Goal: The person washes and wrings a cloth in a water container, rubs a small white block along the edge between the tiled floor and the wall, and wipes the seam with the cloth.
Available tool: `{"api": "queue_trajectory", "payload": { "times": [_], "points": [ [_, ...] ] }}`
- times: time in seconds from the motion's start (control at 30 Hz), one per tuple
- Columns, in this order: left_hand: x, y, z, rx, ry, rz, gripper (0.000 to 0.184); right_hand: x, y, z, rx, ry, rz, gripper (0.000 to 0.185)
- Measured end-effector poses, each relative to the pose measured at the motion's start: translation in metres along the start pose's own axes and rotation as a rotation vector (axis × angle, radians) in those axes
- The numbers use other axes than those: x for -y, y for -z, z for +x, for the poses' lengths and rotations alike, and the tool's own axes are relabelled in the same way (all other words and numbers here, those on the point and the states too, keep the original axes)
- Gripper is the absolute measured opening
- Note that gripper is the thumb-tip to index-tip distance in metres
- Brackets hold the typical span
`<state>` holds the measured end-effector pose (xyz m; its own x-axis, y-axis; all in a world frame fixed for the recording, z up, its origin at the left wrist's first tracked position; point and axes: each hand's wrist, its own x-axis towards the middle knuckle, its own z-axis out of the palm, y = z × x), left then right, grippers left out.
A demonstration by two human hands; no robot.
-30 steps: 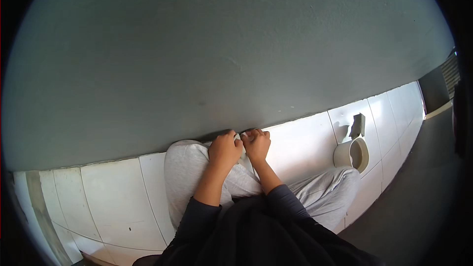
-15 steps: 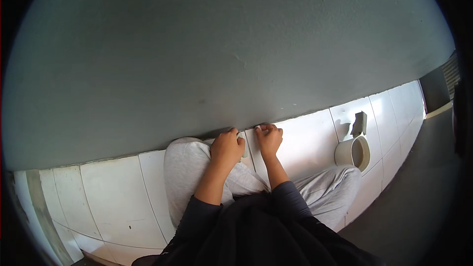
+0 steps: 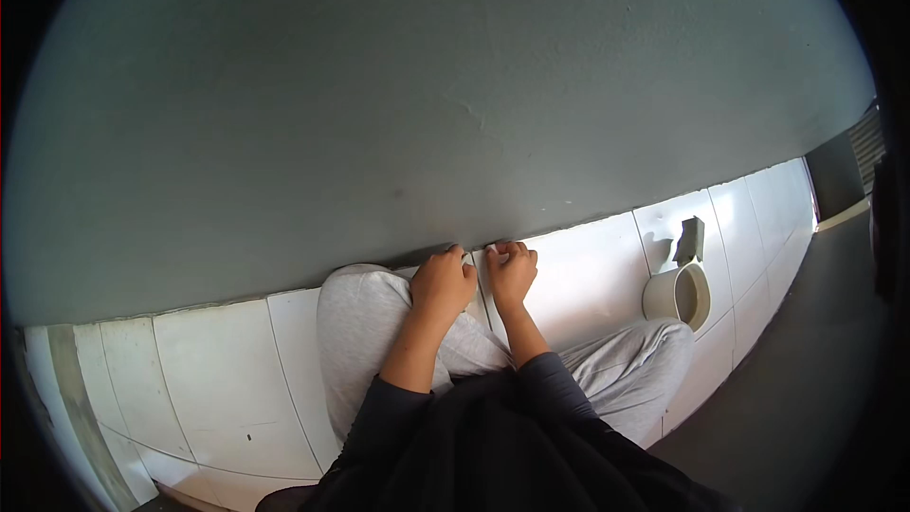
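My left hand (image 3: 442, 281) is closed at the foot of the grey wall (image 3: 379, 133), close to the seam where it meets the white floor tiles (image 3: 578, 275). Whatever its fingers grip is hidden behind them. Just to its right, my right hand (image 3: 512, 272) is also closed, fingertips pinched together at the same seam. A small whitish bit shows at those fingertips, too small to name. A narrow gap separates the two hands.
On the tiles to the right stands a round whitish container (image 3: 664, 296) with greyish contents. A dark grey angular piece (image 3: 690, 240) is right behind it. My bent legs in grey trousers (image 3: 365, 332) flank the work spot, the left knee near the wall.
My left hand has shifted slightly right, and my right hand slightly left, so the gap between them is smaller. A greenish-grey bit beneath the left hand no longer shows clearly.
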<state>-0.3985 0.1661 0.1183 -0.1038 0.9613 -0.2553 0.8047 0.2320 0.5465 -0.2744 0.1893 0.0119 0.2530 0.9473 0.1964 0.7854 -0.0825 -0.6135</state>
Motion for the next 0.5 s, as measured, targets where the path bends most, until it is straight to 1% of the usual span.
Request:
{"api": "queue_trajectory", "payload": {
  "times": [0.03,0.1,0.13,0.17,0.23,0.27,0.3,0.37,0.43,0.47,0.5],
  "points": [
    [0.000,0.000,0.000,-0.007,-0.017,-0.003,0.029,0.008,-0.003,-0.005,0.066,0.010,0.000,0.018],
    [-0.001,-0.004,-0.001,-0.009,-0.035,-0.011,0.029,0.017,-0.006,-0.013,0.128,0.077,0.027,0.019],
    [0.001,-0.004,-0.002,-0.025,-0.047,-0.011,0.028,0.018,-0.003,-0.013,0.141,0.054,0.027,0.019],
    [0.004,-0.003,-0.002,-0.042,-0.058,-0.005,0.027,0.017,-0.002,-0.011,0.142,0.053,0.034,0.019],
    [0.008,-0.002,-0.003,-0.041,-0.048,0.005,0.027,-0.001,0.004,0.000,0.051,-0.005,-0.005,0.019],
    [0.008,-0.002,-0.002,-0.039,-0.043,0.003,0.026,-0.014,0.008,0.007,0.017,-0.055,0.026,0.019],
    [0.007,-0.002,-0.001,-0.038,-0.045,0.000,0.026,-0.019,0.015,0.016,0.042,-0.091,-0.029,0.019],
    [0.002,-0.004,-0.001,0.001,-0.029,0.004,0.027,-0.024,0.017,0.025,0.032,-0.117,-0.035,0.019],
    [-0.003,-0.003,0.000,0.008,-0.033,0.002,0.027,-0.016,0.012,0.019,0.041,-0.093,-0.073,0.020],
    [-0.004,-0.002,0.000,0.011,-0.031,0.011,0.027,-0.011,0.008,0.012,0.099,-0.085,-0.044,0.020],
    [-0.004,-0.002,0.000,0.010,-0.028,0.011,0.027,-0.003,0.004,0.003,0.098,0.014,-0.004,0.019]
  ]
}}
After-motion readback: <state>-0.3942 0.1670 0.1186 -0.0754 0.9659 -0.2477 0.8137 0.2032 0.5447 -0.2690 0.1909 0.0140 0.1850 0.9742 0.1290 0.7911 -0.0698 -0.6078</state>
